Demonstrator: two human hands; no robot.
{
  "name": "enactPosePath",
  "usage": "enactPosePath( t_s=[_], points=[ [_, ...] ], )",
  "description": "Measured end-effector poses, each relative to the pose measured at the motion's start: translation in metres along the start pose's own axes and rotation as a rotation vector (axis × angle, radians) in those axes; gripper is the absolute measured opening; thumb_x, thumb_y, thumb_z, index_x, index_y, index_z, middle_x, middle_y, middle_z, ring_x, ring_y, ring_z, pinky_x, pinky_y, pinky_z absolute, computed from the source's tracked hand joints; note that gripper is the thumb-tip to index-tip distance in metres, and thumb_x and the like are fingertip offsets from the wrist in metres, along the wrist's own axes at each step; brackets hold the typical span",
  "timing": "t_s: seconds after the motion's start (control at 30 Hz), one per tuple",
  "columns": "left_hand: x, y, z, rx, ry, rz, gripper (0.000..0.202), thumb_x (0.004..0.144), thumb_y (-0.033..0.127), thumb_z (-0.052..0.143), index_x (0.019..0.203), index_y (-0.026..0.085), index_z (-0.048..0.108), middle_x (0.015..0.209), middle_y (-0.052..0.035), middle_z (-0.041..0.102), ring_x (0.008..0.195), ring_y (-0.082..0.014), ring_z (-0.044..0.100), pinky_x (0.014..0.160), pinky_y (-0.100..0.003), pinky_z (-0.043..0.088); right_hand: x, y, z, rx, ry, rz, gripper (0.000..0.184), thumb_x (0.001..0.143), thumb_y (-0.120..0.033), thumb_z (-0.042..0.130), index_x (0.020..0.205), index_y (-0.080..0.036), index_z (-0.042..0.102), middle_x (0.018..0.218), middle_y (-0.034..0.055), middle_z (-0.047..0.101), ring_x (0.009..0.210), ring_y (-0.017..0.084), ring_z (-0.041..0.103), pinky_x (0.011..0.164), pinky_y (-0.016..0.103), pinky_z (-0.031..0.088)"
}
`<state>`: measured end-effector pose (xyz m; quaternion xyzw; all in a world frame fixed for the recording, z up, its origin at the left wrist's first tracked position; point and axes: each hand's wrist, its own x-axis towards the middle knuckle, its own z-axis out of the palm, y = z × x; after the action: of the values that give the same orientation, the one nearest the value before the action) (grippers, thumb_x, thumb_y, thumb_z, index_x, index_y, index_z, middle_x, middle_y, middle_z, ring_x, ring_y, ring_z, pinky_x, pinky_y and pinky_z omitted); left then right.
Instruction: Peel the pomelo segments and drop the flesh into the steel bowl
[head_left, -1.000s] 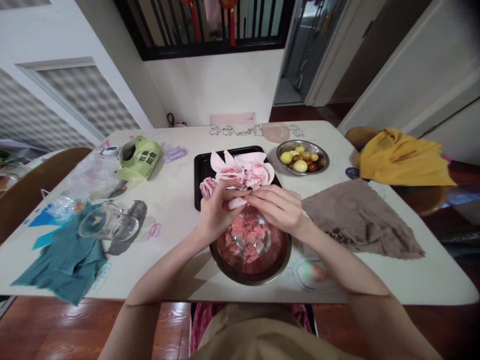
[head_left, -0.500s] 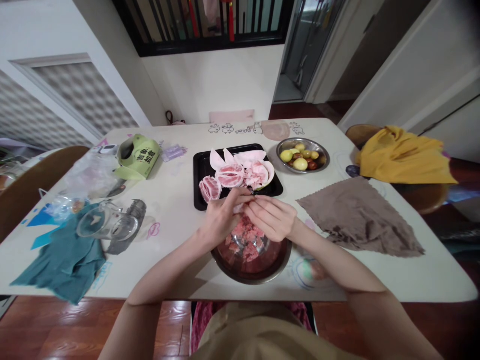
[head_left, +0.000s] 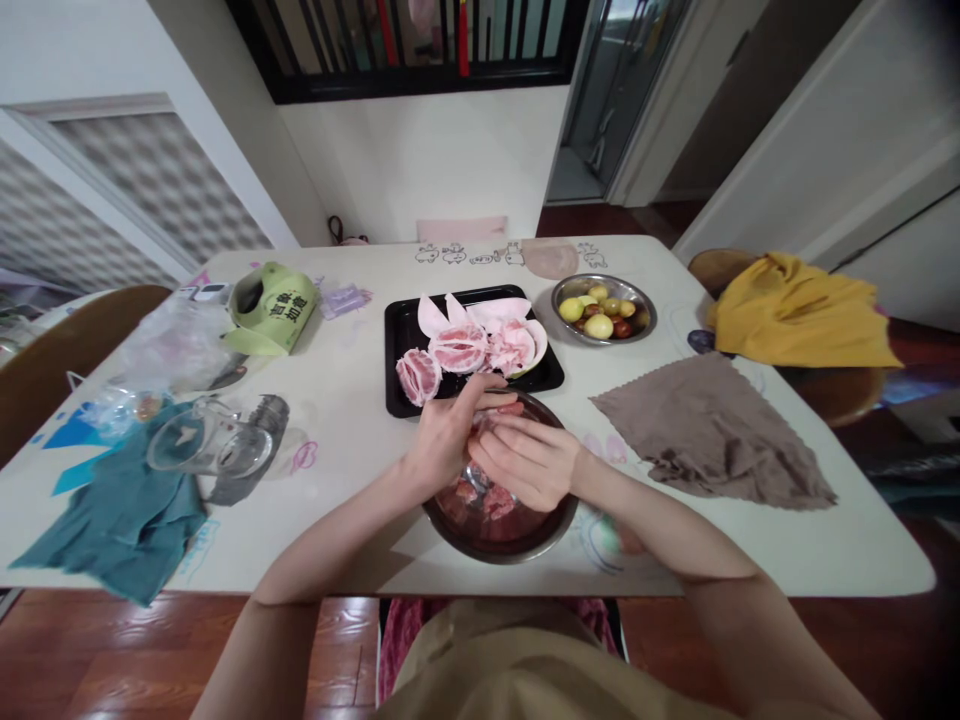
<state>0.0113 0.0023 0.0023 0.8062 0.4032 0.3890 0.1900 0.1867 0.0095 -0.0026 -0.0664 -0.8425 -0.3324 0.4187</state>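
Left hand (head_left: 444, 436) and right hand (head_left: 531, 458) curling partly closed, grasping a pomelo piece (head_left: 512, 408) between them, above a metal bowl (head_left: 501, 550), frame centre

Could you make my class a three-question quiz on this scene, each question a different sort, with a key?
1. The left hand and right hand are over which thing?
(a) the glass pitcher
(b) the large metal bowl
(c) the green box

2. True or false: the brown cloth lies on the table.

3. Fill in: seen by the wearer, the small metal bowl stands to the ___ of the black tray.

Key: 1. b; 2. true; 3. right.
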Motion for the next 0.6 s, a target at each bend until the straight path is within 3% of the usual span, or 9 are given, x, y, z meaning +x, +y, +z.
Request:
enactPosePath(
  t_s=[0.13, 0.17, 0.2, 0.27, 0.37, 0.5, 0.6],
  points=[
    [0.006, -0.011, 0.008, 0.029, 0.069, -0.145, 0.034, 0.089, 0.015, 0.069, 0.119, 0.025, 0.056, 0.102, 0.0003, 0.083, 0.092, -0.0187, 0.080, 0.069, -0.023, 0.058, 0.011, -0.005, -0.013, 0.024, 0.083, -0.089, 0.021, 0.099, -0.020, 0.057, 0.091, -0.025, 0.076, 0.089, -0.0036, 0.074, 0.087, 0.012, 0.067, 0.101, 0.028, 0.060],
    [0.007, -0.014, 0.008, 0.019, 0.094, -0.151, 0.035, 0.088, 0.017, 0.071, 0.119, 0.025, 0.056, 0.100, 0.0002, 0.083, 0.092, -0.0192, 0.080, 0.070, -0.024, 0.058, 0.013, -0.003, -0.015, 0.013, 0.022, -0.080, 0.019, 0.099, -0.021, 0.059, 0.095, -0.027, 0.076, 0.093, -0.0045, 0.075, 0.091, 0.012, 0.067, 0.102, 0.028, 0.059],
    [0.009, -0.016, 0.008, 0.000, 0.123, -0.148, 0.035, 0.088, 0.019, 0.073, 0.119, 0.025, 0.057, 0.100, -0.0002, 0.083, 0.093, -0.0194, 0.079, 0.074, -0.025, 0.058, 0.012, 0.002, -0.016, 0.003, -0.039, -0.008, 0.015, 0.097, -0.021, 0.062, 0.097, -0.026, 0.076, 0.097, -0.0032, 0.075, 0.097, 0.013, 0.067, 0.103, 0.029, 0.059],
    [0.012, -0.019, 0.004, -0.046, 0.179, -0.110, 0.030, 0.090, 0.021, 0.073, 0.117, 0.024, 0.060, 0.105, -0.0027, 0.082, 0.097, -0.0197, 0.078, 0.082, -0.028, 0.059, 0.006, 0.018, -0.012, -0.014, 0.057, 0.152, 0.012, 0.096, -0.019, 0.065, 0.099, -0.023, 0.076, 0.094, 0.0013, 0.076, 0.094, 0.016, 0.068, 0.093, 0.032, 0.062],
    [0.016, -0.022, -0.002, -0.099, 0.268, -0.042, 0.020, 0.090, 0.025, 0.074, 0.109, 0.021, 0.068, 0.111, -0.0064, 0.079, 0.101, -0.0206, 0.077, 0.090, -0.032, 0.059, -0.015, 0.049, 0.011, -0.115, 0.119, 0.564, 0.014, 0.094, -0.018, 0.068, 0.101, -0.026, 0.076, 0.083, 0.0016, 0.072, 0.078, 0.016, 0.065, 0.068, 0.030, 0.056],
    [0.017, -0.023, -0.002, -0.293, 0.275, -0.111, 0.026, 0.089, 0.031, 0.076, 0.113, 0.021, 0.072, 0.114, -0.0084, 0.076, 0.103, -0.0223, 0.076, 0.091, -0.034, 0.061, -0.046, 0.075, 0.043, -0.093, -0.038, 0.827, 0.017, 0.099, -0.025, 0.062, 0.098, -0.022, 0.078, 0.082, 0.0052, 0.069, 0.080, 0.019, 0.062, 0.070, 0.033, 0.050],
    [0.018, -0.024, 0.002, -0.574, 0.226, -0.214, 0.031, 0.092, 0.036, 0.071, 0.120, 0.022, 0.068, 0.117, -0.0084, 0.074, 0.088, -0.0193, 0.077, 0.077, -0.032, 0.064, -0.060, 0.076, 0.054, -0.007, -0.203, 0.932, 0.024, 0.101, -0.025, 0.055, 0.105, -0.022, 0.078, 0.086, 0.0063, 0.070, 0.086, 0.022, 0.062, 0.072, 0.034, 0.048]
  ],
)
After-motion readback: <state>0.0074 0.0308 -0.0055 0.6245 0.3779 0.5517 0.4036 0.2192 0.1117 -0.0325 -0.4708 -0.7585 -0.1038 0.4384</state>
